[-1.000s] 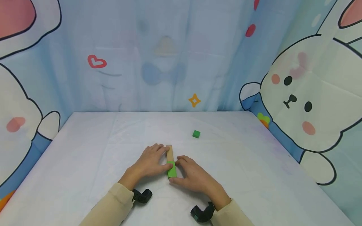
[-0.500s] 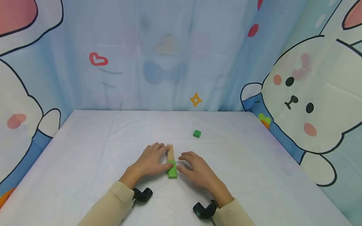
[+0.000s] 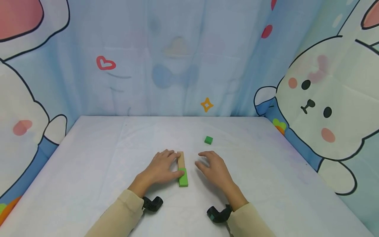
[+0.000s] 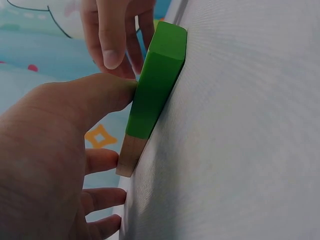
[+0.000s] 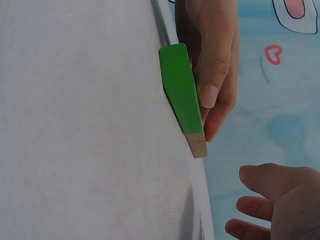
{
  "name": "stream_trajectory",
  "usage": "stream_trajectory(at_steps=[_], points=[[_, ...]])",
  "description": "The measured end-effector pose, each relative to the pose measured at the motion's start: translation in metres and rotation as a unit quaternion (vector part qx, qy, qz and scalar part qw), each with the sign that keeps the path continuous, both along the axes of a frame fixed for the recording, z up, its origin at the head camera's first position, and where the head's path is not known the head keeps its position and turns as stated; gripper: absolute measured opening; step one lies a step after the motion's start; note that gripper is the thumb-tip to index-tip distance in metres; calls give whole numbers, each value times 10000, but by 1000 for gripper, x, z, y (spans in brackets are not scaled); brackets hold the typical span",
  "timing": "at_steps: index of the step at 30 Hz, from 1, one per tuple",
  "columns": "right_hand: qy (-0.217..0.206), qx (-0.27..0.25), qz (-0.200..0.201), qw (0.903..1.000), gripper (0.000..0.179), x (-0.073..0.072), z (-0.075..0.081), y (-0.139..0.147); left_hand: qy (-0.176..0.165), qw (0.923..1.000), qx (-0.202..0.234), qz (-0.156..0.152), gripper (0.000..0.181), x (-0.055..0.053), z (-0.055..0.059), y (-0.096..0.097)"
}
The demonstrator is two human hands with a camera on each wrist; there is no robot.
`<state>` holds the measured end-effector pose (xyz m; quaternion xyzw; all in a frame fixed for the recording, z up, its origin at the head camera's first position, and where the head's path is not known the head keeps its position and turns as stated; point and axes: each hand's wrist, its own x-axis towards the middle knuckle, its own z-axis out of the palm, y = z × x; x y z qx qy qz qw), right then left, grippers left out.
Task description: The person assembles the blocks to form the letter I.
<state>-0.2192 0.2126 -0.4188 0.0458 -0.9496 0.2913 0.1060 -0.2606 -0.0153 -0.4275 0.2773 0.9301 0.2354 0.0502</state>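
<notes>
A bright green block (image 3: 183,179) and a plain wooden block (image 3: 181,160) lie end to end on the white table, in line away from me. My left hand (image 3: 161,168) rests on them from the left. Its thumb presses on the green block and its index fingertip touches the wooden one, as the left wrist view also shows. To the right, my right hand (image 3: 214,169) stands apart from both blocks, thumb and fingers spread with nothing between them. Farther back lies a small dark green cube (image 3: 208,140), beyond my right fingertips.
A white cloth covers the table (image 3: 133,131). Behind it hangs a blue curtain (image 3: 165,65) with cartoon rabbits on both sides. Black cameras are strapped to my left wrist (image 3: 153,204) and right wrist (image 3: 219,214).
My right hand has let go of the green block and moved right and away from me, its fingers parting from the blocks. The left hand keeps its place on them.
</notes>
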Motion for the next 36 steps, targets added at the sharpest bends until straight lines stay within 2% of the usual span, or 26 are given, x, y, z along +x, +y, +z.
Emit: stream_trajectory(at_steps=[8, 17, 22, 36], points=[[110, -155, -154, 9997, 41, -11, -1, 3, -33, 10000, -21, 9, 74, -1, -1, -1], [233, -401, -556, 9974, 44, -25, -2, 5, -78, 10000, 46, 9, 73, 0, -1, 1], [379, -412, -611, 9966, 45, -31, -1, 7, -25, 10000, 40, 20, 73, -1, -2, 2], [393, -597, -806, 9942, 44, -44, -2, 13, -27, 10000, 21, -39, 73, -1, -2, 1]])
